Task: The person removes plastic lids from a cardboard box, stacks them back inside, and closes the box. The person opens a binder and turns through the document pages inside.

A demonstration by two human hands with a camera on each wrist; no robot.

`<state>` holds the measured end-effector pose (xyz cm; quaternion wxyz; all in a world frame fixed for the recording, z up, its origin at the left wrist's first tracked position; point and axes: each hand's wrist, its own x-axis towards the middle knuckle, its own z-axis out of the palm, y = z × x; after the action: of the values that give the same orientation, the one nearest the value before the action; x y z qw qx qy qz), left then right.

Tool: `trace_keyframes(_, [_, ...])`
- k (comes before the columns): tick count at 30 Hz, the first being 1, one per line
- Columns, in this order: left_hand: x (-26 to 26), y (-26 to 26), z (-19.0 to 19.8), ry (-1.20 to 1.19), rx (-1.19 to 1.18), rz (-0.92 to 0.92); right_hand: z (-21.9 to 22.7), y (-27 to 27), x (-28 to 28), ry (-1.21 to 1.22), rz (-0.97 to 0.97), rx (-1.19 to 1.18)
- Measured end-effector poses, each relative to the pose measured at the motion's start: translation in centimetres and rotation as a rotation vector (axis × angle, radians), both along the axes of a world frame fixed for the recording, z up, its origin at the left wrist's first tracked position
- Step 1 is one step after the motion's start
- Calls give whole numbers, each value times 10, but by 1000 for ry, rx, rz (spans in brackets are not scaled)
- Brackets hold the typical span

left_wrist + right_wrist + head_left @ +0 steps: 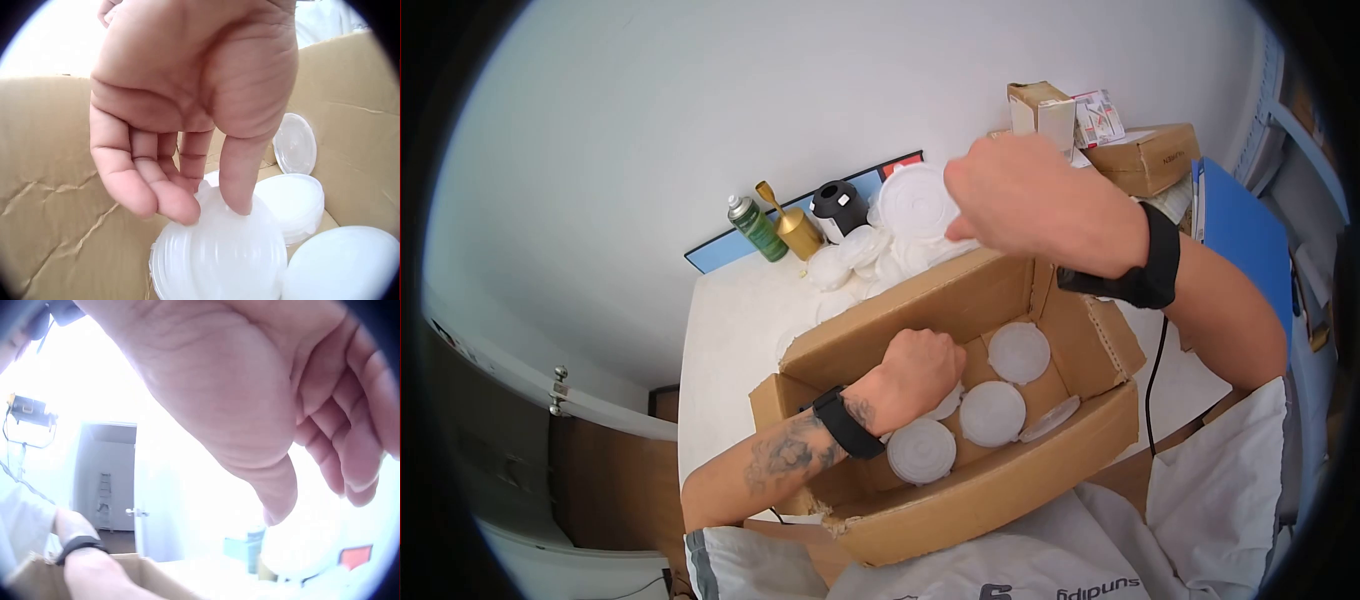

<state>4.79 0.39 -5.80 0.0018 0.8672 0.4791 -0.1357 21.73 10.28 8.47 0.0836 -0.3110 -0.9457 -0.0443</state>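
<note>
White container [244,256] pinched by the left hand [918,372] is partly hidden; the right hand [1045,198] grips another container [915,203].

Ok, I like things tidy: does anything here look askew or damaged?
Yes: a clear disc tilts against the near wall of the cardboard box, while the container beside it sits flat; the box's near-left corner looks ragged.

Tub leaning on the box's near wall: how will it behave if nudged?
The tub would probably slide or tip flat, since it leans on edge against the box. It might also roll a little, given its round rim. It's likely light and somewhat slick: it looks like smooth, translucent plastic.
</note>
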Motion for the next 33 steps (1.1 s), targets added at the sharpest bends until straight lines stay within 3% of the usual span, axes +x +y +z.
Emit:
trace_keyframes(1, [1,-1,6,3,-1,-1,-11,-6,0,-61,152,-36])
trace_keyframes(3, [4,-3,23,41,-31,10,-37,-15,-2,-285,252,-283])
trace_keyframes(5, [3,-2,39,66,-94,32,-70,-13,-14,-598,347,-357])
trace_keyframes(7, [-2,-3,65,2,-148,58,-146,2,-13,-532,439,-193])
trace_keyframes(8, [-8,-5,83,-80,-145,55,-151,1,-15,-525,431,-196])
trace_keyframes(10, [-25,-2,118,-350,-59,79,-158,-3,-23,-802,379,-319])
trace_keyframes(11, [-26,-2,141,-433,18,224,-175,-6,-26,-803,381,-327])
trace_keyframes(13, [-35,3,155,-471,453,402,-196,-17,-34,-665,96,-181])
trace_keyframes(14, [-34,4,152,-398,600,403,-192,-21,-41,-841,75,-201])
trace_keyframes(15, [-32,1,146,-324,747,416,-189,-29,-38,-851,18,-197])
trace_keyframes(17, [-23,-6,127,-431,380,291,-194,-34,-30,-732,25,-212])
trace_keyframes(18, [-17,-7,119,-376,139,231,-195,-35,-29,-741,28,-210])
trace_keyframes(20, [-9,-2,84,-227,-73,88,-196,-35,-28,-1010,131,-200])
trace_keyframes(24, [3,18,-5,-50,-183,31,-204,-34,-22,-1051,101,-44])
trace_keyframes(25, [4,19,-18,-60,-181,42,-200,-32,-25,-1057,80,-138])
trace_keyframes(27, [6,18,-32,135,-161,-24,-189,-26,-25,-1068,64,-224])
trace_keyframes(28, [7,15,-32,75,-48,1,-179,-24,-19,-922,195,-192])
trace_keyframes(30, [8,14,4,58,-98,16,-141,-24,-7,-660,365,-147])
trace_keyframes(31, [4,14,17,44,-144,36,-117,-22,-7,-580,337,-246])
trace_keyframes(33, [-6,5,17,-8,-56,20,-81,-22,-22,-705,178,-373])
